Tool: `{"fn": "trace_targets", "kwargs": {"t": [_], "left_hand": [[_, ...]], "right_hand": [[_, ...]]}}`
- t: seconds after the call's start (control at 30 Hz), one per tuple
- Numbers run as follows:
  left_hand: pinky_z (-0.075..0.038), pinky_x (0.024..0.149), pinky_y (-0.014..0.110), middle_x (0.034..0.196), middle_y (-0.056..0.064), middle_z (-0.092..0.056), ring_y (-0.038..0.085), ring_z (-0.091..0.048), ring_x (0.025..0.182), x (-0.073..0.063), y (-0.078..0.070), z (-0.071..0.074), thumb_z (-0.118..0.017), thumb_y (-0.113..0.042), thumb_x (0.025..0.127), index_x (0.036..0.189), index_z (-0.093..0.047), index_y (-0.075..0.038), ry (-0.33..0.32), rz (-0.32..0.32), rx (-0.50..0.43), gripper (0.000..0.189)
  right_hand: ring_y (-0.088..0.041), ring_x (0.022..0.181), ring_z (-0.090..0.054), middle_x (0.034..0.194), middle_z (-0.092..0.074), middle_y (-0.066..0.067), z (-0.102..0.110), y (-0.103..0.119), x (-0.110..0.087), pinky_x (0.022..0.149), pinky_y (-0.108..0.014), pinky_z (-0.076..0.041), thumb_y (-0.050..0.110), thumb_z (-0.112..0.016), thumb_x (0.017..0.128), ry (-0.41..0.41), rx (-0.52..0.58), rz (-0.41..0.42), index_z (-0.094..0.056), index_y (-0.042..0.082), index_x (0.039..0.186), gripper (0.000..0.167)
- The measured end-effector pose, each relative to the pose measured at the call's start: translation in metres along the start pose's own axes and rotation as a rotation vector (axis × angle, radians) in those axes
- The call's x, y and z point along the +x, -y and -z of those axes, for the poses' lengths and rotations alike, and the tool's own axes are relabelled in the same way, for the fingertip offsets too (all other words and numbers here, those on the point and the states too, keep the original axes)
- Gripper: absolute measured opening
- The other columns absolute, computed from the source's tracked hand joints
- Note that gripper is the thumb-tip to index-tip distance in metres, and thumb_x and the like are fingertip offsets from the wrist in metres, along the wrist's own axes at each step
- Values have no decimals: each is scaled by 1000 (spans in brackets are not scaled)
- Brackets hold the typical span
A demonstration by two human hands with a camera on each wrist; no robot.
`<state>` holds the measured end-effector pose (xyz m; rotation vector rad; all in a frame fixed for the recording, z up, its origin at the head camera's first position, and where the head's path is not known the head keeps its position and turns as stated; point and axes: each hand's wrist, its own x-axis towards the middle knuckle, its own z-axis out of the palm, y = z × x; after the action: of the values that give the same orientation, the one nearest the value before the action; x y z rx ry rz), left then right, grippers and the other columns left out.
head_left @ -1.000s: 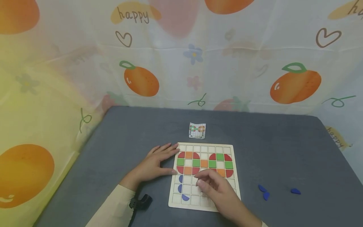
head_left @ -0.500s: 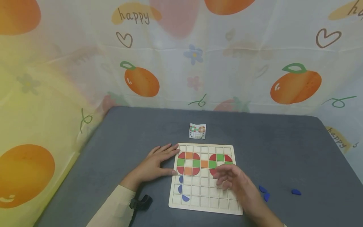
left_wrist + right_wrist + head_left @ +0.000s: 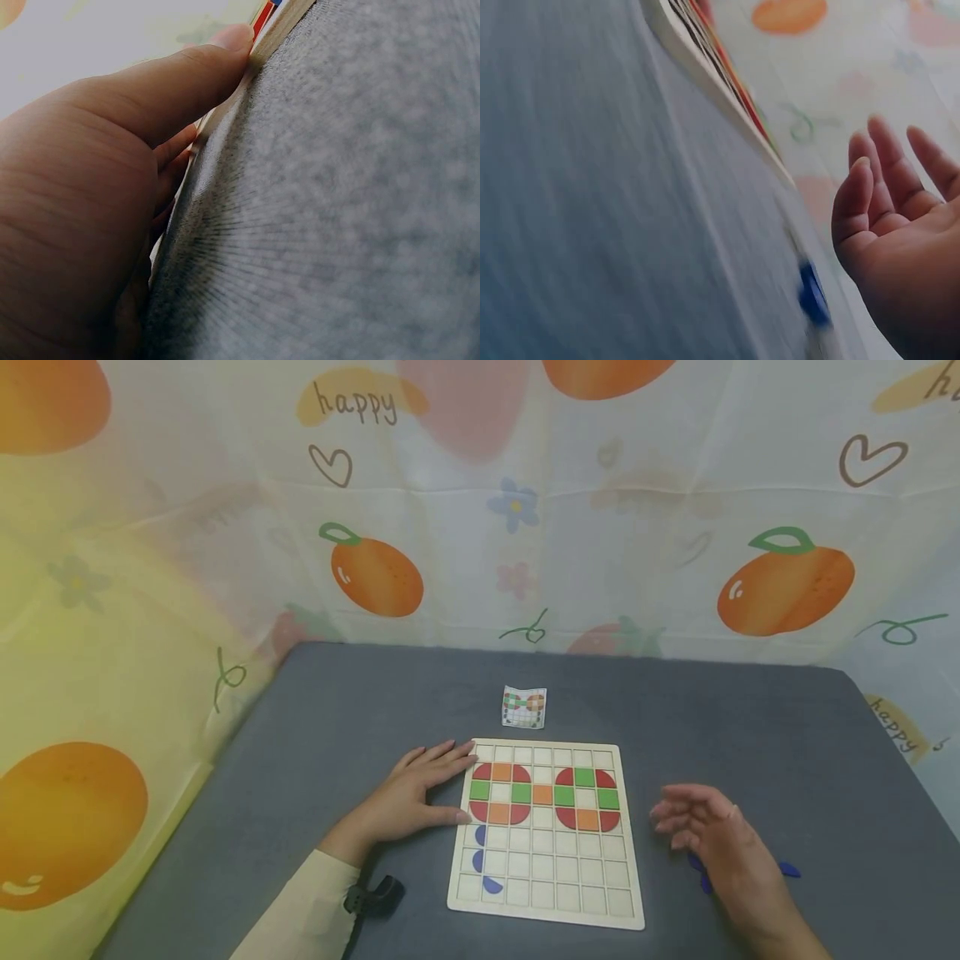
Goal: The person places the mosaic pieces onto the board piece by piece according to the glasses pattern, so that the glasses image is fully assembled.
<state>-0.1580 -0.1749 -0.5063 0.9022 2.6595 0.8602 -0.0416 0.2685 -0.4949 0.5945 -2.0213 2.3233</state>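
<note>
A pale wooden grid board (image 3: 544,897) lies on the table, bearing red, green and orange pieces in two rounded groups joined by an orange square (image 3: 542,795). Several blue pieces sit in its lower left: one blue half-round piece (image 3: 492,885) lies tilted near the bottom. My left hand (image 3: 408,793) rests at the board's left edge, fingers spread and straight, thumb (image 3: 187,82) touching the rim. Right of the board, my right hand (image 3: 723,843) hovers with loosely bent fingers and holds nothing. Beneath and beside it lie loose blue pieces (image 3: 789,869), partly hidden by the hand.
A small printed pattern card (image 3: 523,707) lies behind the board. The grey table (image 3: 375,693) reaches back to a fruit-printed curtain (image 3: 517,510). A black band (image 3: 375,897) is around my left wrist.
My right hand has moved rightward from above the board to beside it, over the loose blue pieces. My left hand and the board have stayed in place.
</note>
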Motion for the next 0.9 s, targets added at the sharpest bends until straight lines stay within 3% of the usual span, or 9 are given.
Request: {"fn": "trace_targets", "kwargs": {"t": [0.17,0.27,0.37,0.57,0.73,0.9], "left_hand": [[-7,127,64,175,-8,-32,26,-20,164,0,-1,0,-84,-58,92,168,-47,-24,-9,-10,0,91],[-7,127,64,175,-8,-33,27,-20,164,0,-1,0,-84,-58,92,168,-47,-24,-10,-11,-3,91],[-6,127,64,175,-8,-33,26,-20,164,0,-1,0,-84,-58,93,168,-47,-25,-10,-11,-6,90],[-4,128,60,175,-11,-30,22,-18,164,1,0,0,-84,-59,92,169,-45,-27,3,6,-4,93],[-4,128,61,175,-9,-31,23,-18,164,0,0,-1,-84,-59,91,169,-46,-26,-3,4,-9,93],[-5,127,63,175,-8,-33,25,-19,164,0,-1,-1,-84,-59,92,168,-47,-26,-12,1,-20,91]], "right_hand": [[-23,114,-64,130,-68,-13,27,2,-7,88,-31,-50,17,-12,119,-20,-69,66,-50,-5,153,56],[-22,113,-64,129,-67,-13,37,2,-9,89,-30,-50,13,-16,119,-34,-101,60,-51,-5,153,52],[-21,111,-65,127,-67,-12,41,2,-11,87,-29,-50,9,-24,118,-72,-196,3,-54,-2,151,46],[-15,104,-69,120,-71,-10,42,2,-13,84,-23,-54,0,-58,111,-57,-556,-131,-60,-1,144,32],[-13,96,-68,118,-73,-5,42,1,-13,80,-23,-55,11,-83,99,-32,-691,-231,-70,6,133,37],[-10,89,-61,110,-71,3,45,-1,-13,74,-25,-53,10,-90,91,2,-798,-261,-75,11,123,35]]}}
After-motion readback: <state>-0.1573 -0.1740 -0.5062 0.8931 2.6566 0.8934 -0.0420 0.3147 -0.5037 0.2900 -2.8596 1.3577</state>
